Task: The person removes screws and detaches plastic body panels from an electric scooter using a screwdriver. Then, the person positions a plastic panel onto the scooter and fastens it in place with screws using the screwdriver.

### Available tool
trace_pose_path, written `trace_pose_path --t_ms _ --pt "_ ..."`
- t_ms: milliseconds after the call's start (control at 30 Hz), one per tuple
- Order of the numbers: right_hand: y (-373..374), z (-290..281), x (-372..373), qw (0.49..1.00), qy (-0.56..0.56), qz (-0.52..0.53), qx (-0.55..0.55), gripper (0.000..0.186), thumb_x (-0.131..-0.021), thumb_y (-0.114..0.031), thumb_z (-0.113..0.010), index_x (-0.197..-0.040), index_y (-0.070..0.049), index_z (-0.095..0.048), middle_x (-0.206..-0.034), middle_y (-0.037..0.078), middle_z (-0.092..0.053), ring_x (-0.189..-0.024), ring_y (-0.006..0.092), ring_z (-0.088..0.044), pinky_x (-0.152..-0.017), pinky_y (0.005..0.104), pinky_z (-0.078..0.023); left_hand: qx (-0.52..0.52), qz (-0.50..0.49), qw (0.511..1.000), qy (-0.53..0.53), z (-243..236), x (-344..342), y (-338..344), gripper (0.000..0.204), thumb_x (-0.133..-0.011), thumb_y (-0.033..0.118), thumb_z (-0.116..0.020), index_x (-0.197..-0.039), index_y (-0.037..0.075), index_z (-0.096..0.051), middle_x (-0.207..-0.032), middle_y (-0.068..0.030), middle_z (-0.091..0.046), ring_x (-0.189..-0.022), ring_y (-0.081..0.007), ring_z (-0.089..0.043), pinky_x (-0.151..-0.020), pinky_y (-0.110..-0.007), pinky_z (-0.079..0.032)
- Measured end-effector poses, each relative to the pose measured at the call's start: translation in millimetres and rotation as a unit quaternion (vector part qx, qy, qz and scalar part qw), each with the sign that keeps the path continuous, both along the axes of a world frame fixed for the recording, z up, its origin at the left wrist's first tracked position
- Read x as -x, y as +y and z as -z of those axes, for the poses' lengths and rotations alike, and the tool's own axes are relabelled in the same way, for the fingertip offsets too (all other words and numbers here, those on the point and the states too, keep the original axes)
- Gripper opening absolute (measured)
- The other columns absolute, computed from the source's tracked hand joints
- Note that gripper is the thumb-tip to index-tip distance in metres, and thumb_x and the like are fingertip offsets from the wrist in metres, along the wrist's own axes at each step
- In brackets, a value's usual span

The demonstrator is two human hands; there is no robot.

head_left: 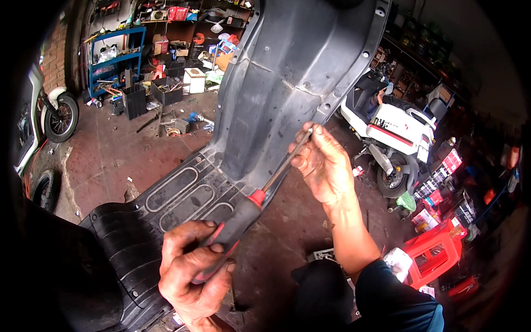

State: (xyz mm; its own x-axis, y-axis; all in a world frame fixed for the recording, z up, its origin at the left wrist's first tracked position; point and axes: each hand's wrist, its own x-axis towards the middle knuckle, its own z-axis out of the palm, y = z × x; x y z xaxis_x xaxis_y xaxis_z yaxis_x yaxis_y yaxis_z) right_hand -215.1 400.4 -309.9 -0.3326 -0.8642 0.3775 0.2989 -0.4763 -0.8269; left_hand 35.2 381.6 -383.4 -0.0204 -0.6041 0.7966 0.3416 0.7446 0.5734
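Note:
My left hand (196, 271) is wrapped round the black-and-red handle of a screwdriver (239, 216), which points up and to the right. My right hand (323, 157) pinches the far end of its metal shaft, where a small light piece, perhaps a screw, shows at the fingertips. Behind the tool stands a dark grey plastic scooter front panel (265, 99) with bolt holes along its edges. Its grooved footboard (185, 196) runs down to the left, joining a black ribbed section at the lower left.
White scooters stand at the left (55, 102) and right (395, 133), with a loose tyre (44, 188) at left. A blue rack (115, 34), bins and scattered parts line the back. A red plastic stool (442, 238) and boxes lie at the right.

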Motion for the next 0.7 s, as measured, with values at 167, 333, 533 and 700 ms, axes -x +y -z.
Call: trace_pose_path --t_ms 167,333,533,700 --pt "-2 -3 -2 0.997 -0.05 -0.048 0.03 0.032 -0.091 -0.028 -0.057 -0.112 -0.004 -0.055 -0.099 0.008 -0.061 -0.092 0.0226 -0.062 -0.069 0.0317 -0.054 -0.226 0.129 0.95 0.174 11 29 1 0.035 -0.068 0.01 -0.075 -0.094 -0.002 -0.055 -0.096 -0.0177 -0.059 -0.088 -0.0244 -0.06 -0.077 -0.035 -0.05" --pt "0 -1 -12 0.998 -0.002 0.059 -0.039 0.034 -0.09 -0.027 -0.06 -0.113 -0.003 -0.055 -0.096 0.009 -0.06 -0.082 0.019 -0.062 -0.064 0.029 -0.051 -0.284 0.192 0.912 0.227 17 48 -2 0.033 -0.07 0.005 -0.067 -0.101 -0.001 -0.055 -0.101 -0.0176 -0.057 -0.082 -0.0221 -0.061 -0.057 -0.03 -0.053" --pt "4 3 30 0.808 0.3 0.503 0.067 0.07 -0.077 -0.025 -0.075 -0.13 0.002 -0.038 -0.121 0.019 -0.048 -0.109 0.0234 -0.05 -0.09 0.0355 -0.042 -0.295 0.203 0.908 0.218 5 56 -8 0.034 -0.069 0.007 -0.067 -0.1 -0.001 -0.055 -0.1 -0.0174 -0.058 -0.077 -0.0224 -0.061 -0.057 -0.031 -0.052" --pt "-38 -18 36 0.855 0.342 0.391 0.006 0.105 -0.075 -0.026 -0.075 -0.14 0.013 -0.002 -0.138 0.027 -0.036 -0.129 0.0304 -0.036 -0.108 0.0333 -0.026 -0.281 0.217 0.91 0.215 -5 52 -13 0.031 -0.069 0.003 -0.071 -0.097 -0.002 -0.058 -0.097 -0.014 -0.061 -0.083 -0.0184 -0.059 -0.069 -0.028 -0.051"
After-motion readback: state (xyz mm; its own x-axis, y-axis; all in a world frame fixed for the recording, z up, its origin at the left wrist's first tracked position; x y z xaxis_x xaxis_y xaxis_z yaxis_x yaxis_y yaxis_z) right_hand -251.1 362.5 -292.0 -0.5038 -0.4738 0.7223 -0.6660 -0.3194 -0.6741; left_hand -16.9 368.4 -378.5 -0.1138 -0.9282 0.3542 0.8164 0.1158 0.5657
